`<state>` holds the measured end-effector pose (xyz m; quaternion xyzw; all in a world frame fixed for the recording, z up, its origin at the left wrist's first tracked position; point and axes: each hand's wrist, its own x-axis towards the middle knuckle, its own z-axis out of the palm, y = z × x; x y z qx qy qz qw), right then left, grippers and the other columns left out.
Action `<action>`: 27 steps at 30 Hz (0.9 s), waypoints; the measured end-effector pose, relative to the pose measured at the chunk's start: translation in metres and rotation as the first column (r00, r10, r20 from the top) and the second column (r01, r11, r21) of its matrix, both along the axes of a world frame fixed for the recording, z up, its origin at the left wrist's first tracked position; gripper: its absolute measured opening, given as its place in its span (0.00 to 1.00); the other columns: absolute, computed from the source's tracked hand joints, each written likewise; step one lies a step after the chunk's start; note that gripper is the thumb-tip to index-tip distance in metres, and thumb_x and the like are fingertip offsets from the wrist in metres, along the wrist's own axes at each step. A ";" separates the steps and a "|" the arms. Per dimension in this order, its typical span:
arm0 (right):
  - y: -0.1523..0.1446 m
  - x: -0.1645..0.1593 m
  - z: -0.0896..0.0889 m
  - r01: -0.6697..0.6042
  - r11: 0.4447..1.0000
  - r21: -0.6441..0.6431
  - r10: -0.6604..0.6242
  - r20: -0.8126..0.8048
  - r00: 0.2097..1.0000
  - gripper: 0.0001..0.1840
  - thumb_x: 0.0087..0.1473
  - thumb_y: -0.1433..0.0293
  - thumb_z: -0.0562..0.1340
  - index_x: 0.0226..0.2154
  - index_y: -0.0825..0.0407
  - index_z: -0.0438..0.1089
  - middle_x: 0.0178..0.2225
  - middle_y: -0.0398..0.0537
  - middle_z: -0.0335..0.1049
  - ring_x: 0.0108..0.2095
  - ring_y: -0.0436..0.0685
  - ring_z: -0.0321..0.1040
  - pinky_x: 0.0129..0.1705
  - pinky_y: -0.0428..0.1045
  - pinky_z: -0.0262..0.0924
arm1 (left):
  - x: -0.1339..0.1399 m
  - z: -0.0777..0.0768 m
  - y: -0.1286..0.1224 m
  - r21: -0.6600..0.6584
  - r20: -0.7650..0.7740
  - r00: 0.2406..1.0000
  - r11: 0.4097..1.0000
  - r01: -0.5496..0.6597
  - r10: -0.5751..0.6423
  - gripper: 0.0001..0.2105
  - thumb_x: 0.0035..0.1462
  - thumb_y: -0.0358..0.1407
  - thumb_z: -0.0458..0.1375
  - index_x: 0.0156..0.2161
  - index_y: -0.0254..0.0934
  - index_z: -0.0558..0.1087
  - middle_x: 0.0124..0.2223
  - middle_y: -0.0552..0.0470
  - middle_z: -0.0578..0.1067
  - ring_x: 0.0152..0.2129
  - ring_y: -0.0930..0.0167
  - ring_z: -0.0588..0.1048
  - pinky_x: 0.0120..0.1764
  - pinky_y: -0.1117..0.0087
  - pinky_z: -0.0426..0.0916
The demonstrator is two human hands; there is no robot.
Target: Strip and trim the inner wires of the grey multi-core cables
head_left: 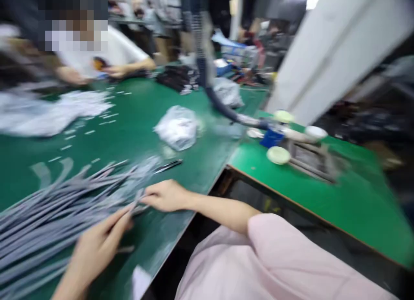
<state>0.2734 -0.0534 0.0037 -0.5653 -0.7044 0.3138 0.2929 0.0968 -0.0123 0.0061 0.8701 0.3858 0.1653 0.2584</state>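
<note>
The right hand (pixel 166 195) pinches a thin grey strip (pixel 138 197); the left hand (pixel 98 239), fingers closed together, grips it too, just inside the near edge of the desk (pixel 200 175). Beside them lies a heap of grey strips (pixel 61 207); beyond, a slim dark tool (pixel 168 166), then a whitish plastic bag (pixel 179 127).

1. On the far side of the dark green table (pixel 136 105), I see a co-worker (pixel 121 47) in a white top.
2. Left on my view, a blurred white heap (pixel 42 116), with small white slips (pixel 89 132) scattered beside it.
3. I make out a clear plastic bag (pixel 179 129) with white contents, and beyond it a dark bundle (pixel 176 78).
4. To my right, a dark hose (pixel 202 71) curves down near a blue object (pixel 272 137) on a brighter green table (pixel 343 218), before a pale slanting pillar (pixel 323 54).
</note>
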 end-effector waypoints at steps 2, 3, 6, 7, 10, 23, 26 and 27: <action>-0.010 0.000 -0.002 -0.102 0.993 0.065 0.110 -0.128 0.986 0.12 0.59 0.67 0.58 0.27 0.55 0.70 0.27 0.40 0.69 0.29 0.46 0.65 0.32 0.40 0.56 | -0.023 -0.001 -0.011 -0.070 0.065 0.992 0.992 -0.108 0.112 0.24 0.57 0.53 0.49 0.42 0.38 0.78 0.25 0.54 0.78 0.21 0.69 0.74 0.26 0.72 0.70; -0.013 0.001 -0.004 -0.153 0.985 0.083 0.167 -0.197 0.966 0.12 0.58 0.66 0.58 0.27 0.55 0.71 0.24 0.39 0.67 0.26 0.46 0.62 0.30 0.41 0.55 | -0.027 -0.003 -0.012 -0.107 0.089 0.984 0.983 -0.146 0.156 0.24 0.58 0.51 0.50 0.45 0.34 0.77 0.26 0.52 0.78 0.22 0.70 0.75 0.28 0.72 0.70; -0.019 0.005 -0.009 -0.050 0.997 0.062 0.065 -0.278 0.958 0.11 0.58 0.68 0.57 0.29 0.55 0.72 0.21 0.39 0.64 0.22 0.46 0.58 0.26 0.42 0.53 | -0.026 -0.010 -0.005 -0.143 0.155 0.967 0.973 -0.180 0.202 0.20 0.60 0.45 0.50 0.45 0.33 0.76 0.23 0.53 0.75 0.19 0.74 0.71 0.26 0.76 0.66; -0.020 0.005 -0.011 -0.003 0.999 0.047 0.016 -0.273 0.962 0.11 0.58 0.68 0.56 0.31 0.55 0.72 0.20 0.39 0.64 0.21 0.46 0.58 0.26 0.42 0.53 | -0.025 -0.011 -0.003 -0.158 0.175 0.963 0.971 -0.178 0.205 0.19 0.60 0.44 0.51 0.45 0.33 0.77 0.23 0.54 0.74 0.19 0.74 0.71 0.26 0.77 0.65; -0.017 0.003 -0.019 0.070 0.997 0.019 -0.064 -0.228 0.972 0.11 0.58 0.69 0.55 0.35 0.55 0.73 0.20 0.40 0.64 0.20 0.47 0.60 0.25 0.43 0.53 | -0.024 -0.012 -0.004 -0.185 0.218 0.952 0.967 -0.175 0.214 0.17 0.60 0.42 0.52 0.44 0.33 0.77 0.22 0.55 0.73 0.19 0.75 0.70 0.25 0.77 0.64; -0.008 -0.002 -0.027 0.064 0.998 0.001 -0.061 -0.274 0.960 0.13 0.58 0.67 0.55 0.36 0.55 0.74 0.20 0.40 0.63 0.18 0.46 0.55 0.22 0.43 0.52 | -0.028 -0.014 -0.008 -0.158 0.235 0.947 0.970 -0.185 0.219 0.15 0.59 0.39 0.53 0.44 0.34 0.77 0.28 0.52 0.79 0.26 0.72 0.75 0.32 0.75 0.67; -0.008 -0.003 -0.026 0.062 0.998 -0.008 -0.062 -0.280 0.958 0.13 0.58 0.68 0.55 0.36 0.55 0.74 0.20 0.41 0.63 0.17 0.45 0.54 0.21 0.43 0.51 | -0.028 -0.014 -0.008 -0.153 0.239 0.943 0.968 -0.198 0.231 0.15 0.59 0.39 0.54 0.44 0.33 0.77 0.29 0.52 0.79 0.27 0.71 0.76 0.31 0.75 0.67; -0.008 -0.003 -0.025 0.060 0.998 -0.016 -0.062 -0.287 0.956 0.13 0.58 0.67 0.55 0.36 0.55 0.74 0.20 0.41 0.63 0.17 0.45 0.54 0.21 0.43 0.51 | -0.028 -0.014 -0.008 -0.148 0.241 0.942 0.968 -0.201 0.233 0.15 0.59 0.39 0.54 0.44 0.33 0.77 0.29 0.52 0.79 0.27 0.71 0.76 0.31 0.75 0.67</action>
